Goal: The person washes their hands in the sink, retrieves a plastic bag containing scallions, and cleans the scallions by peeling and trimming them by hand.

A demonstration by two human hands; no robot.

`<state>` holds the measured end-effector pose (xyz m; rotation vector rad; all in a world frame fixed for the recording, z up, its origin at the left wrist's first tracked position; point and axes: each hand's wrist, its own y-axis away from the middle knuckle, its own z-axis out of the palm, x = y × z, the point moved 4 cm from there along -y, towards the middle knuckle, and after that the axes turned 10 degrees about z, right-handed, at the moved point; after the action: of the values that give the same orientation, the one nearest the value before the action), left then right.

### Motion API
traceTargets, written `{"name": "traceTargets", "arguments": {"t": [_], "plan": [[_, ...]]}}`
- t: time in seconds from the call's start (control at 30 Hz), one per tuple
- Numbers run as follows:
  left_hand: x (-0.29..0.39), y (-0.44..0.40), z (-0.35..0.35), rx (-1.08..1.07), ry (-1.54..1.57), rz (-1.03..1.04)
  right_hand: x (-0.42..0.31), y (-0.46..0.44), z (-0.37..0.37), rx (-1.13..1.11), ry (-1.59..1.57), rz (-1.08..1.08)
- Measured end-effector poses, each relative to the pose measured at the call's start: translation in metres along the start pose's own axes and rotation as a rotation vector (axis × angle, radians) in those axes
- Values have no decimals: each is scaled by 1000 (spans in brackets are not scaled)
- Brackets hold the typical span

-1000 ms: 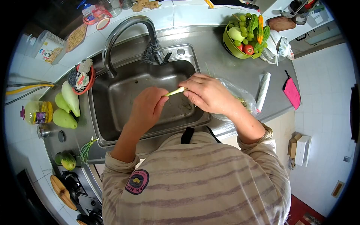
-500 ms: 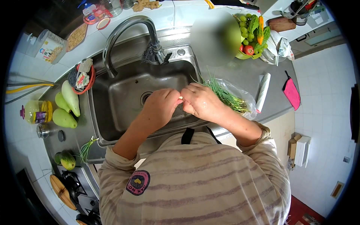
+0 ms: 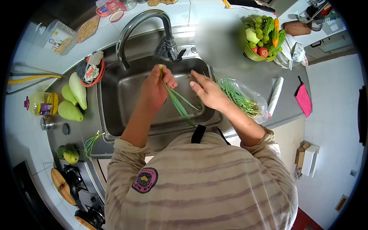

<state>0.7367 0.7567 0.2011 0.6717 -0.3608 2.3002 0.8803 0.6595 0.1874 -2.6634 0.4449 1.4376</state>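
My left hand (image 3: 154,87) is closed around a scallion (image 3: 177,102) over the sink. Its pale root end points up at my fingertips, and the green leaves hang down toward me. My right hand (image 3: 207,90) is over the sink's right side, open, fingers stretched out and apart from the scallion. Small bits lie in the sink (image 3: 128,100) near those fingers. Beside my right wrist, a bunch of scallions (image 3: 239,96) rests on a clear plastic bag (image 3: 262,105). On the left counter lies a smaller bunch of scallions (image 3: 91,145).
A tall faucet (image 3: 143,17) arches over the sink. Green gourds (image 3: 71,111), an oil bottle (image 3: 43,103) and a red basket (image 3: 100,73) stand left. To the right are a bowl of produce (image 3: 256,57), a plastic roll (image 3: 275,96) and a pink cloth (image 3: 303,100).
My hands have parted. The left has risen with the scallion, whose leaves now show. The right has opened and moved right. The whole view has shifted slightly.
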Motion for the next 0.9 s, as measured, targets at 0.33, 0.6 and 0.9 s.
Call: {"name": "traceTargets", "arguments": {"t": [0.33,0.6,0.9], "plan": [[55,-1,-23,55,-5,233,-14,27,51,-449,-96,-75],[164,81,-68,355,-844,454,73,36,47,-409,464,83],[263,223,-145,318,-2512,-6,23,37,47,-475,257,-32]]}}
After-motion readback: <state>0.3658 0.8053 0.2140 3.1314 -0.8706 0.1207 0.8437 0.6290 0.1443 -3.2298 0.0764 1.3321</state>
